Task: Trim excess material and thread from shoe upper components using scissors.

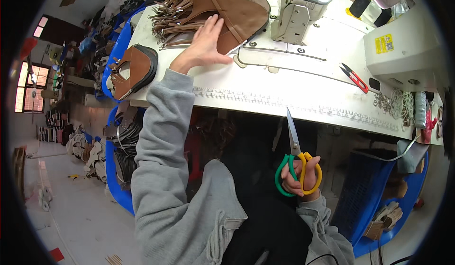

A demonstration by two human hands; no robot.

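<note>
My left hand (204, 46) reaches over the white sewing table, fingers spread against the near edge of a pile of brown leather shoe uppers (237, 10). Straps with small buckles stick out on the pile's left side. Held low in front of my body, my right hand (299, 178) has its fingers through the handles of a pair of scissors (295, 144). One handle is green, the other yellow. The blades look closed and point up toward the table's front edge. A single brown upper (130, 73) lies apart at the table's left corner.
The sewing machine (400, 47) takes up the right side, with a metal machine part (296, 16) behind the table's middle. Red-handled thread snips (355, 79) lie on the table (227, 82). Blue baskets (118, 184) stand at left; another blue basket (360, 194) sits lower right.
</note>
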